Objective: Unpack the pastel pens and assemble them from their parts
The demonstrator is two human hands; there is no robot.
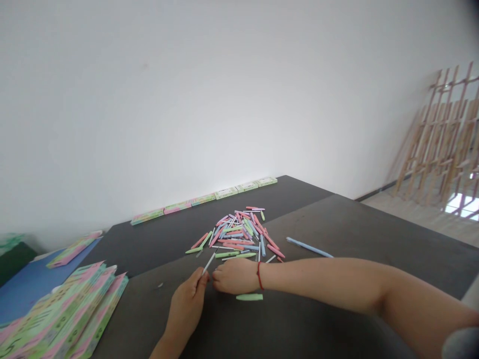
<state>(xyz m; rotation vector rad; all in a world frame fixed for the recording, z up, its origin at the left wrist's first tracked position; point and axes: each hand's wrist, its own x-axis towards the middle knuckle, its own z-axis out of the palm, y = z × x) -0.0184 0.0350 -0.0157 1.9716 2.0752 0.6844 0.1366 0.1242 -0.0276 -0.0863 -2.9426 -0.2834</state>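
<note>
My left hand [188, 300] pinches a thin white pen refill [208, 264] between thumb and fingers, and the stick points up and away. Close beside it, my right hand [237, 276] has its fingers curled near the tabletop; what they hold, if anything, is hidden. A red string bracelet [259, 275] circles the right wrist. Just below that wrist lies a light green pen barrel [249, 297]. Beyond both hands spreads a loose pile of pastel pen parts [239, 234] in pink, green, blue and purple, with white refills among them. A longer blue pen [310, 247] lies to the right, above my forearm.
Flat printed boxes [177, 207] form a row along the wall at the dark table's back edge. More printed boxes [71, 309] are stacked at the left, near a blue surface [45, 274]. Wooden easels [445, 134] stand on the floor at far right.
</note>
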